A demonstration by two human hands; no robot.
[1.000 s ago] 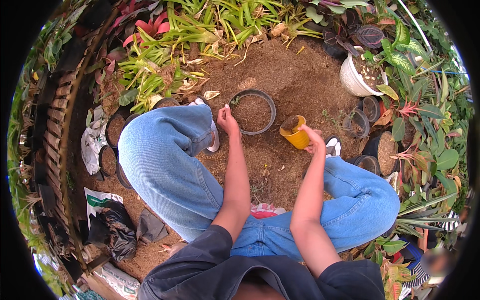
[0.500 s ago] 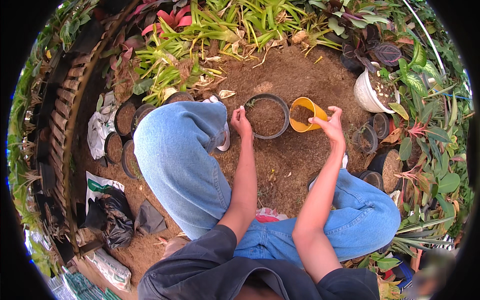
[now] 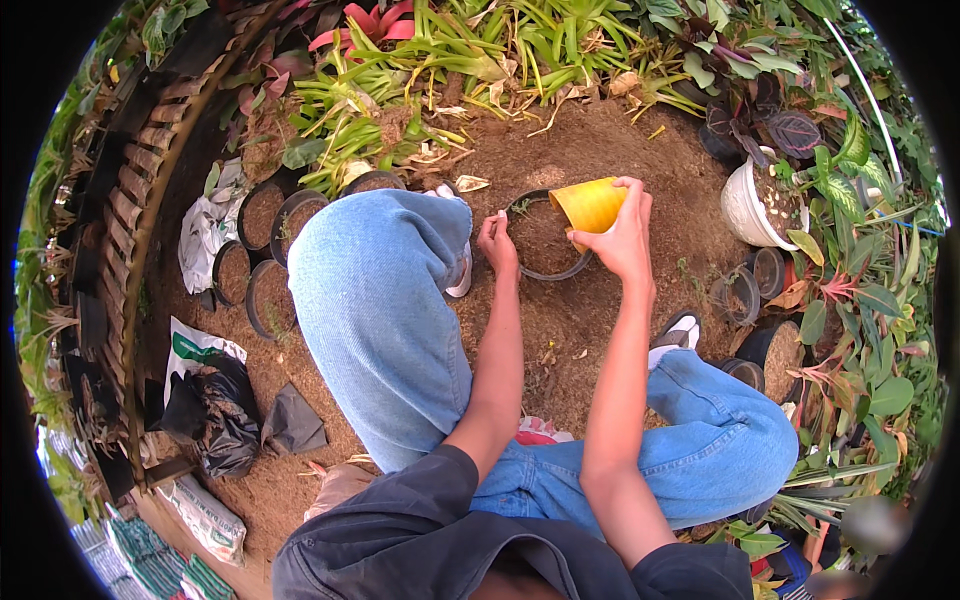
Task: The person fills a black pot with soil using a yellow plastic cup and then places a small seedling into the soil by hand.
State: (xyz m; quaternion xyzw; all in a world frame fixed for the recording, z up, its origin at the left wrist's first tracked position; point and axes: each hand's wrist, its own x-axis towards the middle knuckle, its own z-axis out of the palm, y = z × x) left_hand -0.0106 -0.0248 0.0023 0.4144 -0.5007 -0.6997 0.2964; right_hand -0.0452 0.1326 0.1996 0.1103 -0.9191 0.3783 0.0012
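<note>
My right hand (image 3: 628, 232) is closed round a yellow pot (image 3: 588, 205), thumb on its near side and fingers over its base. The yellow pot is tipped with its mouth to the left over a round black plant pot (image 3: 556, 274). Soil (image 3: 537, 236) fills the inside of the black pot, and a small green seedling (image 3: 520, 207) shows at its left rim. Beside that rim is my left hand (image 3: 497, 243), its fingers curled and pressed together; whether they grip anything is hidden.
Soil-filled black pots (image 3: 262, 215) stand left of my knee. Near them lie a black plastic bag (image 3: 228, 420) and a white sack (image 3: 205, 520). A white pot (image 3: 748, 208) and clear pots (image 3: 738, 294) stand at right. Leafy plants (image 3: 470, 60) line the far side.
My right hand has lifted the yellow pot from the ground, moved it left over the black pot and tipped it. My left hand stays by the black pot's left rim.
</note>
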